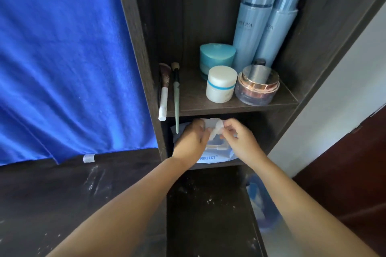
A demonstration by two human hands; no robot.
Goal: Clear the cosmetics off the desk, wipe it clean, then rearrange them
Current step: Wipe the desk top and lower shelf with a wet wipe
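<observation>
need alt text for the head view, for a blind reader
Both hands pull a white wet wipe from a blue wipes pack on a dark shelf unit's lower shelf. Above stand blue bottles, jars and two makeup brushes.

Matt dark wood-grain shelf (229,104), glossy plastic bottles (253,25), soft blue cloth (62,58), perhaps glass jar (257,86) with shiny metallic lid.

I'm at home, at my vanity: dark shelf (229,104) of skincare bottles (250,25), cream jars (220,83), makeup brushes (176,89).
</observation>
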